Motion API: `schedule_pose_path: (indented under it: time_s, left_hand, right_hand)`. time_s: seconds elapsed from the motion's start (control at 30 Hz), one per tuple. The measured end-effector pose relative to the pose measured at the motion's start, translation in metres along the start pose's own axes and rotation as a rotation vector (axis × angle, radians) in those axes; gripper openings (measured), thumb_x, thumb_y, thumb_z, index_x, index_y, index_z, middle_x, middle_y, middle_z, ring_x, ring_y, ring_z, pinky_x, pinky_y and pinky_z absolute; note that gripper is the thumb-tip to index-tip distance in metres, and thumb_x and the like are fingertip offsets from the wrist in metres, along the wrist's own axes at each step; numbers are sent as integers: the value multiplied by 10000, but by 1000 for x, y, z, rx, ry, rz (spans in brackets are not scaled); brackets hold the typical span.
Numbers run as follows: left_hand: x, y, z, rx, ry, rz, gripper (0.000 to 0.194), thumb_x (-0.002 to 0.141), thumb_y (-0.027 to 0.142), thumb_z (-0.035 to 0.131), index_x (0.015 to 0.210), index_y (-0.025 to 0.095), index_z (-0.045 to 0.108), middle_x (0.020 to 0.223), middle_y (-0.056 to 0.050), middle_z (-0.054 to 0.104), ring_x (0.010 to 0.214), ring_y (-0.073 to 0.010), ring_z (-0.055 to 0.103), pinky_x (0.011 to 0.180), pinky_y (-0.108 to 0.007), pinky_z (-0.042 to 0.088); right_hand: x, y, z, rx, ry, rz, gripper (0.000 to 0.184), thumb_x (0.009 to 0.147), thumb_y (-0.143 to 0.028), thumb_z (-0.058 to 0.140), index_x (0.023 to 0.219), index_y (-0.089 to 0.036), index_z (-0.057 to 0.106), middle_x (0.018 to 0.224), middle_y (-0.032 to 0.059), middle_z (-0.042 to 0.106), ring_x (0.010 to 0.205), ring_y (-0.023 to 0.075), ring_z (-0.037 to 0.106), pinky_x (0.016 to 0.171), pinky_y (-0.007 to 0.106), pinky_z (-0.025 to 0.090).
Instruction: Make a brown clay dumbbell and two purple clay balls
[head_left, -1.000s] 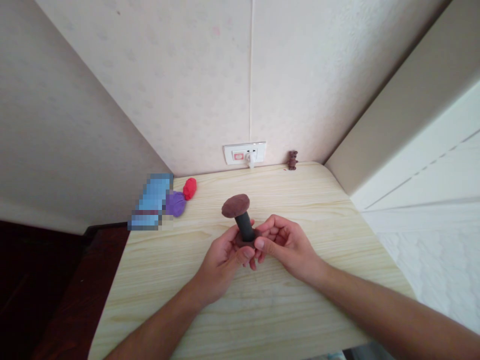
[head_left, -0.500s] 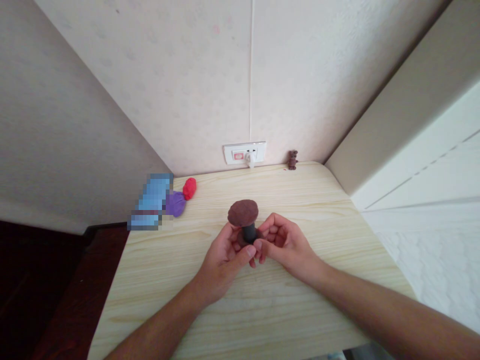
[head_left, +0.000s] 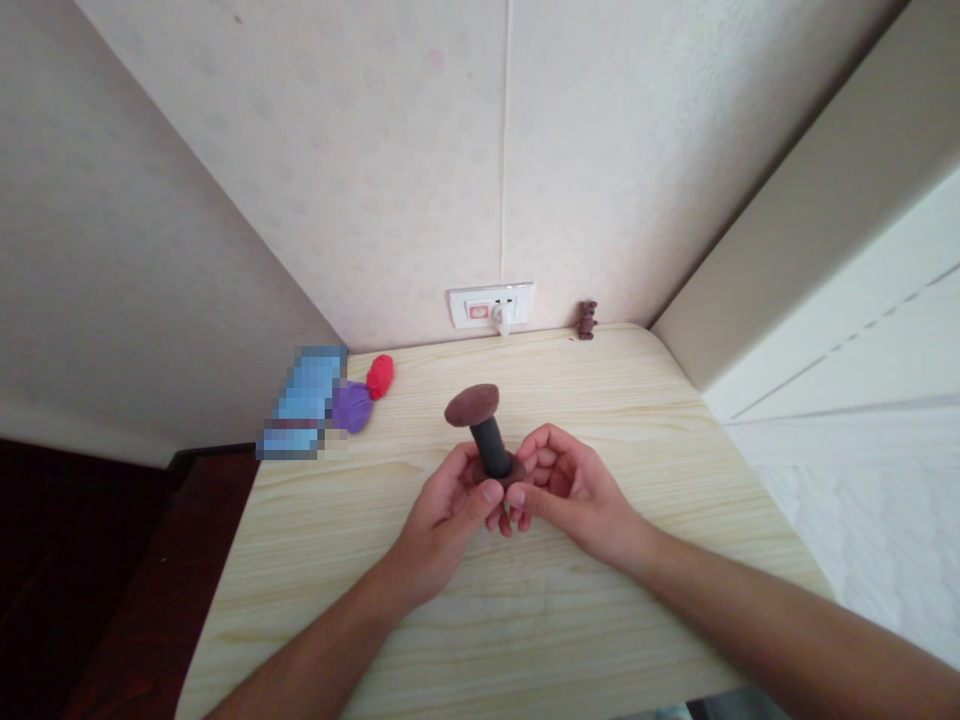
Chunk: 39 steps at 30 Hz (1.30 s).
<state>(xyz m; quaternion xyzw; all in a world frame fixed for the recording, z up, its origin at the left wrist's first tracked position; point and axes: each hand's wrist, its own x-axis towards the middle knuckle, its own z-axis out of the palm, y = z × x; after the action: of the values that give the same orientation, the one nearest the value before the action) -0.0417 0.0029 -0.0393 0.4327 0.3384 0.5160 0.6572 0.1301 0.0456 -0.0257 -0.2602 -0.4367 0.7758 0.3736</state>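
Between my hands is a spool-shaped clay piece point(head_left: 491, 447): a black post with a flat brown disc point(head_left: 472, 404) on top and a second brown disc point(head_left: 513, 470) at its foot. It leans to the left, held above the table. My left hand point(head_left: 450, 505) grips the lower disc's left side, thumb at its front edge. On the right side, my right hand point(head_left: 566, 490) pinches the same disc with thumb and fingers. Some fingertips of both hands are hidden beneath it.
A purple lump point(head_left: 352, 407) and a red lump point(head_left: 380, 376) lie at the table's back left, beside a blurred blue item point(head_left: 304, 400). A small brown bear figure point(head_left: 587, 320) stands at the back, right of a wall socket point(head_left: 491, 306) holding a white plug.
The clay piece has tilted, its top disc moving left and slightly up, so more of the black post shows. Both hands stay nearly in place on the lower disc.
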Motion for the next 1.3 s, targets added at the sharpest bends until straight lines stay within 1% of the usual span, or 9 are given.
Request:
schedule_pose_path:
  time_s: [0.17,0.3,0.53,0.63,0.77,0.9,1.03,1.2,1.3]
  left_hand:
    - [1,-1,-1,28,-6,-1,328,942,330,660,1204,152,573,900,-54,652,698,-133,615,615,-272,497]
    - [2,-1,-2,39,-1,-16,374,943,345,659,1248,153,560,897,-55,661,697,-140,620,611,-278,498]
    - [3,1,1,-4,-43,3,336,958,324,633,1226,128,580,803,-36,621,695,-139,592,594,-263,491]
    - [2,0,0,8,-52,2,373,968,334,616,1281,136,567,839,-42,615,714,-136,579,618,-271,509]
    - [0,-2,-1,46,-42,-22,379,937,320,671,1268,161,578,900,-39,617,729,-120,581,635,-255,512]
    - [1,-1,-1,81,-40,-28,330,952,300,655,1242,161,583,860,-26,630,721,-115,593,637,-245,497]
    - [1,-1,-1,81,-45,-6,356,968,297,632,1287,154,567,819,-21,631,705,-114,593,620,-241,468]
    - [0,-3,-2,49,-92,-21,393,971,294,626,1334,165,549,883,-37,641,763,-127,609,673,-267,491]
    - [0,-4,-3,64,-72,-24,423,967,301,633,1355,166,535,865,-31,641,741,-125,605,665,-269,487]
  right_hand:
    - [-1,3,0,-12,51,-25,385,751,-239,875,906,-189,526,704,-9,737,570,134,722,524,216,568]
    - [0,3,-2,7,28,-17,376,744,-233,880,896,-182,541,719,0,744,595,150,742,525,215,577]
    - [3,2,-5,3,31,10,403,758,-259,868,1058,-147,623,697,-11,720,561,141,720,526,235,594]
    - [3,3,-5,-13,43,11,360,745,-243,877,1000,-134,647,695,-7,716,554,121,701,551,239,600]
    - [2,4,-3,-7,38,-8,350,743,-244,878,940,-160,601,725,-9,718,579,122,705,556,239,596]
    - [1,4,-3,-8,22,-16,348,766,-261,863,939,-171,574,737,-7,716,598,127,711,558,235,590]
    - [2,3,-4,-4,-4,-1,336,806,-293,831,964,-172,560,744,8,727,601,144,728,526,226,576]
    - [2,4,-3,-7,14,-5,345,793,-277,844,941,-177,548,709,-10,718,568,128,715,502,203,564]
    - [2,3,-3,13,-7,-7,336,799,-286,839,938,-182,551,725,-9,725,568,123,716,498,198,564]
